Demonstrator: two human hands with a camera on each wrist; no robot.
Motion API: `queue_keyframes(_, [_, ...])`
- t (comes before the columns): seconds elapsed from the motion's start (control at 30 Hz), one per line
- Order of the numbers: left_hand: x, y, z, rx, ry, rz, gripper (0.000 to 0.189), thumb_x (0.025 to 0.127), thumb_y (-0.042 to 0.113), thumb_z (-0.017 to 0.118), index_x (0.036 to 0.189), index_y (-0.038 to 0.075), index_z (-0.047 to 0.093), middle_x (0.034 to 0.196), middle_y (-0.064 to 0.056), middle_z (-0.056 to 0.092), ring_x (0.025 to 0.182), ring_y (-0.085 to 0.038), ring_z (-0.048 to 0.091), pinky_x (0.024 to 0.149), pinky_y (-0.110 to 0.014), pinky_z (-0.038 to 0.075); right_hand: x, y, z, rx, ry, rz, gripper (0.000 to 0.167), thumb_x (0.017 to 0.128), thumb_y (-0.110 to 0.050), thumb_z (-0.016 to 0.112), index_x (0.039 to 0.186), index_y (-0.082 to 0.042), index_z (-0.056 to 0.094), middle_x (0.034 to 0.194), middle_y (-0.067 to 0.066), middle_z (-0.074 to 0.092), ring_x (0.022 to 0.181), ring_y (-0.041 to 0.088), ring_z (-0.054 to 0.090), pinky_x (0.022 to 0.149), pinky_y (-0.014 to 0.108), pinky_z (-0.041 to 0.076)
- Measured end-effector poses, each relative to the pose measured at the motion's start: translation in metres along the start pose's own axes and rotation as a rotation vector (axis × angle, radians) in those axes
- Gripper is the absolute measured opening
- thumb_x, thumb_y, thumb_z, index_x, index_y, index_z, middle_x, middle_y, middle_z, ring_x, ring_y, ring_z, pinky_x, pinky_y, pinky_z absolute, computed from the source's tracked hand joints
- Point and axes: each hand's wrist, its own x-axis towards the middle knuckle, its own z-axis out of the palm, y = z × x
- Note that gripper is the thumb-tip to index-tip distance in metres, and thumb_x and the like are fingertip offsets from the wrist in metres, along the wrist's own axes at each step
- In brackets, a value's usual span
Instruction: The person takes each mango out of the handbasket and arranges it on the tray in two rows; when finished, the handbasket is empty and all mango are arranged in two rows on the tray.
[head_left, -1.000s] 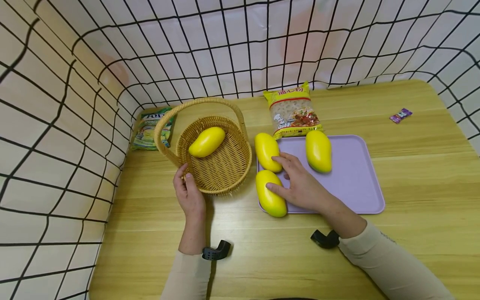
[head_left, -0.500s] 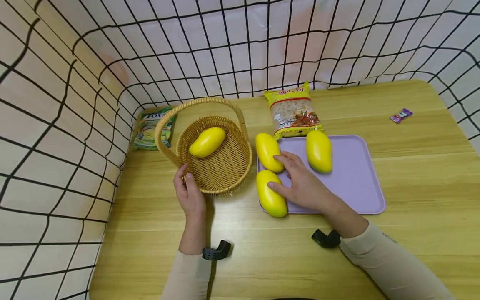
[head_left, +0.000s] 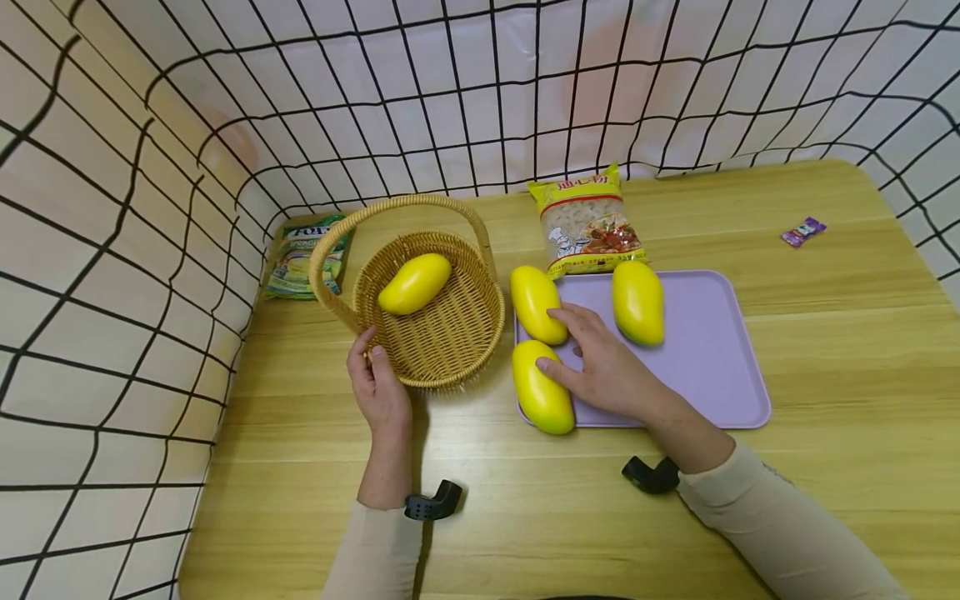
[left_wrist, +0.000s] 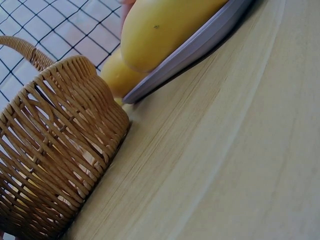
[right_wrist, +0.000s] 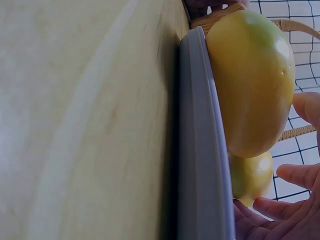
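Note:
In the head view a wicker basket with an arched handle stands left of centre, one yellow mango lying inside. My left hand holds its near left rim by the handle's foot; some fingers are hidden. A lilac tray bears several more mangoes. My right hand is over the tray's left side, fingers spread. Its thumb touches the near mango, while fingertips reach the far left mango. Another mango lies beyond that hand. The right wrist view shows the loosely bent fingers beside the mangoes.
A yellow pasta bag lies behind the tray. Left of the basket is a green packet, partly behind the handle. One purple candy sits far right on the wooden table. Black wire grid encloses the back and sides.
Little differs: my right hand has shifted very slightly over the two left mangoes. The left hand, basket and mangoes stay in place.

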Motion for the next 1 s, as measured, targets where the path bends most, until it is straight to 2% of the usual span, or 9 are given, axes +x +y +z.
queue_keyframes(0.23, [0.0,0.0,0.0,-0.002,0.007,-0.001,0.034,0.108,0.017,0.041,0.138,0.009,0.054,0.15,-0.008,0.046,0.137,-0.026,0.045,0.105,-0.028,0.04,0.002,-0.001,0.0,0.009,-0.001,0.003,0.077,0.098,-0.048,0.064,0.159,-0.012,0.034,0.166,0.018,0.026,0.129,0.032,0.053,0.108,0.054,0.046])
queue_keyframes(0.37, [0.0,0.0,0.001,-0.013,0.014,0.001,0.034,0.107,0.016,0.041,0.138,0.009,0.054,0.149,-0.008,0.047,0.136,-0.026,0.046,0.104,-0.027,0.04,0.003,-0.001,0.0,0.006,-0.008,0.014,0.078,0.098,-0.048,0.064,0.159,-0.011,0.034,0.166,0.017,0.025,0.135,0.034,0.05,0.111,0.055,0.044])
queue_keyframes(0.6, [0.001,0.0,0.001,-0.017,0.016,-0.001,0.033,0.107,0.016,0.041,0.137,0.011,0.055,0.148,-0.007,0.048,0.134,-0.025,0.048,0.104,-0.03,0.042,0.002,-0.002,-0.003,-0.016,-0.02,0.039,0.08,0.098,-0.054,0.061,0.16,-0.012,0.031,0.168,0.017,0.021,0.15,0.038,0.034,0.119,0.06,0.031])
queue_keyframes(0.73, [0.001,0.0,0.001,-0.021,0.013,0.006,0.033,0.107,0.016,0.041,0.137,0.011,0.055,0.148,-0.007,0.048,0.134,-0.025,0.047,0.104,-0.031,0.042,0.001,-0.003,-0.006,-0.016,-0.017,0.052,0.08,0.098,-0.054,0.06,0.16,-0.014,0.031,0.169,0.015,0.019,0.147,0.038,0.039,0.118,0.06,0.035])
queue_keyframes(0.87, [0.001,-0.001,0.002,-0.027,0.013,0.009,0.033,0.108,0.016,0.041,0.137,0.01,0.055,0.148,-0.007,0.047,0.134,-0.026,0.047,0.105,-0.031,0.042,0.001,-0.004,-0.009,-0.003,0.01,0.029,0.077,0.098,-0.048,0.063,0.16,-0.014,0.032,0.169,0.016,0.019,0.138,0.038,0.048,0.112,0.059,0.041])
queue_keyframes(1.0, [0.002,-0.002,0.002,-0.023,0.014,0.011,0.033,0.108,0.015,0.041,0.137,0.01,0.055,0.148,-0.008,0.048,0.135,-0.026,0.047,0.104,-0.03,0.042,-0.001,-0.009,-0.011,0.006,0.047,-0.003,0.075,0.097,-0.042,0.067,0.158,-0.015,0.034,0.168,0.015,0.02,0.139,0.039,0.047,0.112,0.06,0.041])
